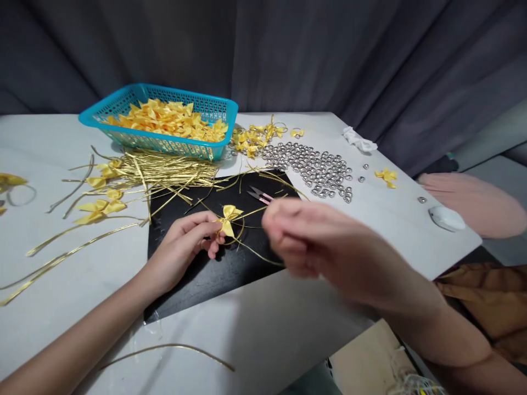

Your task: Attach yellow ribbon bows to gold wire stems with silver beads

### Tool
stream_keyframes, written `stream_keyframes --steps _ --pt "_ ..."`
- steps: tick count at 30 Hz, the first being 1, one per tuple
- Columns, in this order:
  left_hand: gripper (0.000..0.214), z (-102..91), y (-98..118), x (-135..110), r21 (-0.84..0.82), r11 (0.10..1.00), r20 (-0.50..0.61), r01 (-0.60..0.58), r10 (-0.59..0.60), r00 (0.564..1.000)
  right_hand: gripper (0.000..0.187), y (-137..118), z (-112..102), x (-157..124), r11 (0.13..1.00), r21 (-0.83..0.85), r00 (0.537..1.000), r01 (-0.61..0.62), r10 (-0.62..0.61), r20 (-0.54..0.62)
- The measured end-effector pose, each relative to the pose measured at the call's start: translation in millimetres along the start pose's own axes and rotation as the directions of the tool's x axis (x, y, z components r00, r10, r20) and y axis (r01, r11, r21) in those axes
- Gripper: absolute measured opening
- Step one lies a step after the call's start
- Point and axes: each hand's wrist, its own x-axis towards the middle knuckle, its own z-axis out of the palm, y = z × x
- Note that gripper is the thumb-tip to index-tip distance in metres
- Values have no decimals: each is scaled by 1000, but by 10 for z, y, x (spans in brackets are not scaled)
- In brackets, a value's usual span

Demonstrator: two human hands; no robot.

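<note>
Holding 1 yellow bow above the dark mat, the left hand pinches its side between thumb and fingers. The right hand is near, apart from the bow, with its fingers pressed together. Blur obscures the fingertips, so from where I stand I cannot tell what they pinch. A gold cord curves away under the bow toward the right wrist; a straighter length runs toward the right fingertips.

Fault 1: bow slips. Probable cause: the left pinch covers only the bow's edge, and satin offers little friction. Any sharp pull from the right side could drag the bow out or twist it.

Fault 2: bow creases. Probable cause: excess thumb pressure on soft ribbon.

Fault 3: cord snags. Probable cause: the snips lie on the mat with blades parted, just beyond the 2 hands. A loose length could catch on the points; so could a careless knuckle.

Fault 4: cord tangles. Probable cause: the pile of strands spills onto the mat's far left corner, in front of the basket.

Fault 5: beads scatter. Probable cause: the silver beads lie uncontained on the table beyond the right hand, where a wide swing could sweep them aside.
</note>
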Motion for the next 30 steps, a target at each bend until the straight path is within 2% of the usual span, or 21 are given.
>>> stream_keyframes --steps 3,5,7,9,11,14,19,22,26,28,30 --pt "17 18 -5 1 37 999 -49 -29 31 998 26 64 125 -64 974 23 957 -227 218 192" --pt "16 13 -11 -4 75 997 -70 -35 40 997 28 46 171 -109 966 69 947 -251 230 224" --pt "14 -1 -19 -8 114 993 -81 -41 51 995 30 -6 179 -139 970 155 974 -190 167 151" --pt "15 -16 -27 -8 141 989 -86 -31 43 995 29 -65 156 -139 968 234 995 -96 93 22" --pt "17 -24 -29 -2 159 987 -83 -22 36 996 26 -114 113 -115 965 263 995 1 25 -96" --pt "19 -12 -16 8 196 980 -75 -30 46 996 23 -169 54 -96 975 204 979 92 -52 -196" --pt "17 43 33 -7 259 966 -92 -14 39 995 21 -225 54 -251 975 125 959 185 -151 -241" --pt "17 52 46 -24 279 960 -93 -3 30 995 20 -199 113 -297 984 37 962 175 -163 -221" --pt "18 25 29 -21 271 962 -57 -23 40 998 18 11 165 -75 967 -141 950 213 -239 -200" --pt "17 10 15 -14 246 969 -43 -37 49 998 14 190 140 106 928 -241 914 285 -339 -224" --pt "16 -1 2 -9 219 975 -36 -47 56 998 14 376 87 267 886 -353 901 300 -384 -200"
